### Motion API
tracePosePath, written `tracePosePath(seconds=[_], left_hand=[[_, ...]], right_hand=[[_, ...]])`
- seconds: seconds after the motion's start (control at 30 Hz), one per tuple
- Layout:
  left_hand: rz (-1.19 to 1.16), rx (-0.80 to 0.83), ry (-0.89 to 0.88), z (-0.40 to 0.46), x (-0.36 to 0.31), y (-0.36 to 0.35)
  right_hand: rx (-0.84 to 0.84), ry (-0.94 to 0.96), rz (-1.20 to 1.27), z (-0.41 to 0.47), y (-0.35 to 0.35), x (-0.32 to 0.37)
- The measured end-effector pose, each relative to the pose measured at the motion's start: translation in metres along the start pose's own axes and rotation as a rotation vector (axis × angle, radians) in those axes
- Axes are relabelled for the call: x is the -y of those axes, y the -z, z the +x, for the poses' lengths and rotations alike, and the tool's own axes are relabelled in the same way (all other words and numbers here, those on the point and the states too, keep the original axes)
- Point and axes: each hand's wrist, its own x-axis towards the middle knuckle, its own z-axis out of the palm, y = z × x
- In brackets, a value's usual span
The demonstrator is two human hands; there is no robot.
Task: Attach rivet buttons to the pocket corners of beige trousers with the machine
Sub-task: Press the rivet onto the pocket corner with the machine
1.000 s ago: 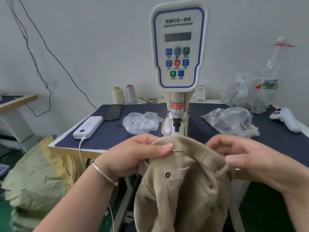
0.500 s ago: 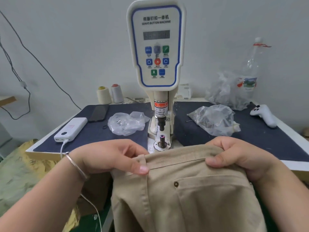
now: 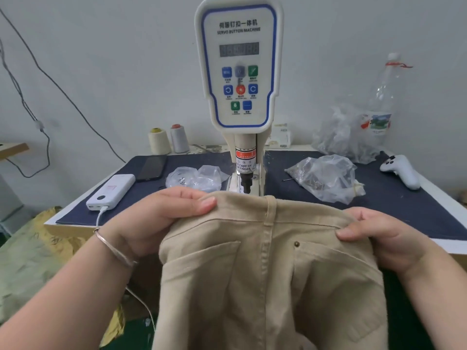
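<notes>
Both hands hold the trousers (image 3: 265, 274) up by the waistband, right in front of the machine (image 3: 238, 72). The left hand (image 3: 161, 218) pinches the top edge, thumb in front and fingers tucked behind. The right hand (image 3: 384, 238) does the same on the other side, with its grip closed tight on the band. The cloth is spread between them, and the back of the trousers faces us.

This looks like the lining-up step. The right pocket already has one rivet (image 3: 297, 244) at its near top corner. The left pocket (image 3: 202, 269) shows no rivet at its top corners.

The waistband hides the base of the machine, and only the punch (image 3: 245, 184) pokes out above the cloth.

Next, a bare pocket corner probably has to slide flat under the punch. The cloth should lie smooth there, and the fingers should stay well away from the punch.
</notes>
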Motion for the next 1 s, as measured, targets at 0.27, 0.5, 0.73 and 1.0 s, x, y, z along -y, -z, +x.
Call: tracePosePath(seconds=[0.27,0.5,0.73,1.0], left_hand=[[0.078,0.007,0.132,0.035,0.0,-0.046],[0.268,0.039,0.218,0.04,0.004,-0.044],[0.254,0.326,0.31,0.027,0.007,-0.023],[0.152,0.31,0.185,0.023,0.025,-0.005]], right_hand=[[0.064,0.096,-0.238,0.02,-0.049,-0.017],[0.12,0.093,-0.144,0.011,-0.046,-0.006],[0.008,0.137,0.158,0.006,-0.021,-0.008],[-0.146,0.108,0.153,0.012,-0.025,-0.02]])
